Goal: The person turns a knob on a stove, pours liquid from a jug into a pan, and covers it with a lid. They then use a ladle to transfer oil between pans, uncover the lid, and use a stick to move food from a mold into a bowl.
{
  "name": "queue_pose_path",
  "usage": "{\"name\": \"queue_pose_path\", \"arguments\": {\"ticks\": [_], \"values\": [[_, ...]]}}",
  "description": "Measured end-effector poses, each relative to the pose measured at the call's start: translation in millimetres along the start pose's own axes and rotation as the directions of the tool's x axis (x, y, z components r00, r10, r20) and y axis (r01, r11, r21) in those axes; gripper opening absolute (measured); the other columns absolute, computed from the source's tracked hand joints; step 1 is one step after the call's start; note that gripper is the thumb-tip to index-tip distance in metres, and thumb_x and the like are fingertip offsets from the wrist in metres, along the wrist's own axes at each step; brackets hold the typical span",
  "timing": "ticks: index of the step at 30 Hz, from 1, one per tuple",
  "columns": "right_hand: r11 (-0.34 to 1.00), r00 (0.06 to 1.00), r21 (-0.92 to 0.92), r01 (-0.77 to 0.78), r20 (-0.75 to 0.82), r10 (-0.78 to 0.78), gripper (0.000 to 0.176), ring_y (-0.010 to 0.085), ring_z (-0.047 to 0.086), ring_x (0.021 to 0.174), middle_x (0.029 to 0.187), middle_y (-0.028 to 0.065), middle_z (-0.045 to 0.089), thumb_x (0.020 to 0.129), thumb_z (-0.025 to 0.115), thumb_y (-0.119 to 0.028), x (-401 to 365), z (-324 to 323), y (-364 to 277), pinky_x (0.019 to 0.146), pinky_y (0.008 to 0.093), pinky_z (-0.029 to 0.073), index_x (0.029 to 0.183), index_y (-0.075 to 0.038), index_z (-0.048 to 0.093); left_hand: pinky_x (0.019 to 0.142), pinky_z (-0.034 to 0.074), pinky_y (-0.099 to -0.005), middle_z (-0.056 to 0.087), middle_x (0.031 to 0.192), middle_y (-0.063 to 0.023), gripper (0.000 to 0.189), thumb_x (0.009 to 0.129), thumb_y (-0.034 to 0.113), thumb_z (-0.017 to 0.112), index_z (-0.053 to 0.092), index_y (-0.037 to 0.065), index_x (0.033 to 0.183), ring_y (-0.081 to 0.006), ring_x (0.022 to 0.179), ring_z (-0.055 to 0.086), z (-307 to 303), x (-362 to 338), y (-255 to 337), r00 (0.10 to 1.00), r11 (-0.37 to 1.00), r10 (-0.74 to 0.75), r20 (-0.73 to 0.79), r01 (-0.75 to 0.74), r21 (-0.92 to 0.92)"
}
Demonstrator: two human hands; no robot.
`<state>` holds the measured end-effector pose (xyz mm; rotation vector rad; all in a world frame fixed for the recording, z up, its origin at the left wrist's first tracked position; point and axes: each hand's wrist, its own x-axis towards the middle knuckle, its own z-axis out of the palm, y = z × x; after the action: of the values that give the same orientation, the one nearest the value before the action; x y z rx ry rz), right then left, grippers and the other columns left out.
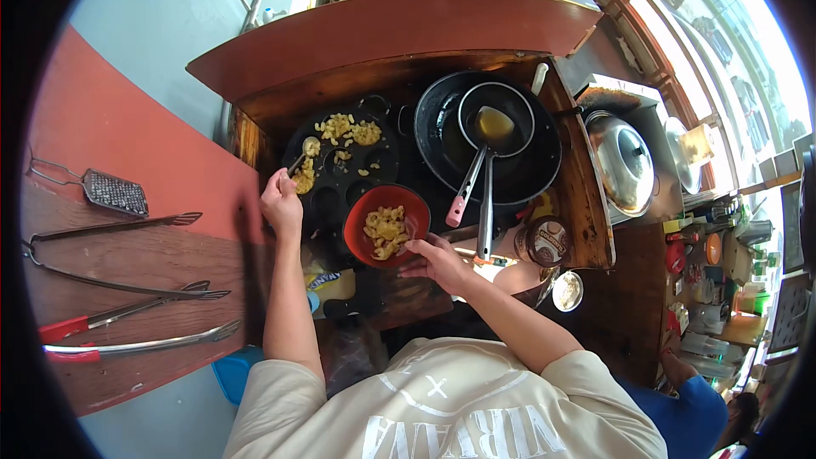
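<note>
My left hand [282,206] is closed round the handle of a metal spoon [311,148], whose end is over a black pan [384,158] with round hollows. Yellowish chunks of food [338,127] fill several hollows at the pan's far and left sides, and a few bits lie between them. Closer to me, my right hand [439,263] grips a red bowl [351,236] by its near right rim, fingers underneath. Inside it is more of the same chunky food [388,231]. The bowl is held above the pan's near right part and hides some of it.
Right of the pan, a large black wok [435,172] carries a small strainer or pan [463,110] and a ladle [495,124]. Several tongs [127,306] and a grater [116,193] hang on the left board. A lidded pot [623,155] stands right; a person's blue sleeve [693,408] shows below.
</note>
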<state>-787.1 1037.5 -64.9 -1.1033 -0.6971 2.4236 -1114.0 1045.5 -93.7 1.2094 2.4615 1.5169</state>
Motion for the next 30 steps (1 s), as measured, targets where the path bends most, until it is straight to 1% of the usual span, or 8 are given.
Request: {"name": "queue_pose_path", "arguments": {"ticks": [3,6,7,9,19,24,26,30], "values": [[1.000,1.000,-0.002,-0.010,0.005,0.010,0.051,0.0231,0.067,0.089,0.114,0.0145,0.059,0.095,0.062,-0.025,-5.7,-5.5,1.3,0.086,0.0385,0.059,0.133,0.002,0.041,0.067,0.054,-0.0346,0.072,0.080,-0.0146,0.022,0.097,0.012,0.057,0.071,-0.001,0.108,-0.0232,0.074,0.071,-10.3,-1.9,9.7,0.999,1.000,0.001,0.049,0.000,-0.027],[1.000,1.000,-0.009,-0.025,0.001,0.025,0.050,0.0227,0.066,0.091,0.116,0.0144,0.059,0.095,0.061,-0.024,-13.4,-6.7,2.1,0.088,0.0386,0.058,0.133,0.001,0.041,0.073,0.055,-0.0395,0.072,0.093,-0.0188,0.021,0.097,0.008,0.056,0.068,-0.001,0.112,-0.0304,0.080,0.071,1.5,16.3,10.1,0.954,0.955,0.298,0.006,-0.298,-0.004],[0.999,1.000,-0.022,-0.031,0.003,0.031,0.050,0.0225,0.066,0.092,0.117,0.0144,0.058,0.095,0.061,-0.024,-15.1,-6.3,1.1,0.089,0.0387,0.058,0.133,0.001,0.041,0.073,0.055,-0.0395,0.072,0.093,-0.0188,0.021,0.097,0.008,0.056,0.068,-0.001,0.112,-0.0304,0.080,0.071,8.2,26.0,9.8,0.954,0.954,0.299,0.005,-0.299,-0.003],[0.999,0.999,-0.025,-0.032,0.019,0.033,0.050,0.0223,0.066,0.092,0.117,0.0143,0.058,0.095,0.061,-0.024,-16.0,-9.3,4.2,0.088,0.0386,0.058,0.133,0.001,0.041,0.073,0.055,-0.0418,0.070,0.092,-0.0194,0.020,0.096,0.007,0.057,0.068,0.001,0.111,-0.0351,0.083,0.069,19.4,37.7,7.0,0.889,0.884,0.457,0.017,-0.456,0.104],[0.997,0.998,-0.028,-0.066,0.007,0.066,0.049,0.0218,0.066,0.091,0.117,0.0138,0.059,0.096,0.062,-0.022,-30.1,-33.5,13.2,0.088,0.0379,0.059,0.134,0.002,0.043,0.068,0.054,-0.0415,0.069,0.087,-0.0170,0.016,0.094,0.003,0.060,0.069,0.001,0.107,-0.0343,0.078,0.067,-10.4,-14.2,24.3,0.860,0.868,0.482,0.166,-0.494,0.042],[0.998,0.999,-0.026,-0.054,0.005,0.054,0.048,0.0224,0.067,0.092,0.117,0.0133,0.060,0.096,0.061,-0.020,-33.8,-42.5,16.6,0.088,0.0402,0.059,0.135,0.001,0.042,0.070,0.054,-0.0409,0.070,0.088,-0.0162,0.015,0.092,0.001,0.062,0.069,0.000,0.105,-0.0333,0.078,0.067,-0.9,-7.4,32.2,0.857,0.859,0.502,0.115,-0.510,0.046],[0.999,0.999,-0.019,-0.050,0.004,0.050,0.046,0.0230,0.068,0.093,0.117,0.0129,0.061,0.096,0.059,-0.017,-34.3,-43.3,19.1,0.089,0.0424,0.059,0.136,0.000,0.042,0.072,0.054,-0.0403,0.070,0.091,-0.0160,0.016,0.089,-0.001,0.064,0.069,-0.001,0.104,-0.0325,0.081,0.067,3.5,-7.0,34.4,0.752,0.766,0.632,0.184,-0.643,-0.001],[0.998,0.999,-0.036,-0.045,0.009,0.046,0.051,0.0225,0.067,0.094,0.119,0.0137,0.060,0.095,0.062,-0.020,-43.0,-42.5,14.1,0.088,0.0403,0.059,0.137,-0.001,0.041,0.075,0.054,-0.0395,0.071,0.093,-0.0148,0.021,0.084,-0.006,0.066,0.070,-0.001,0.104,-0.0316,0.084,0.066,-12.2,-20.8,36.4,0.693,0.711,0.672,0.261,-0.702,0.035]]}}
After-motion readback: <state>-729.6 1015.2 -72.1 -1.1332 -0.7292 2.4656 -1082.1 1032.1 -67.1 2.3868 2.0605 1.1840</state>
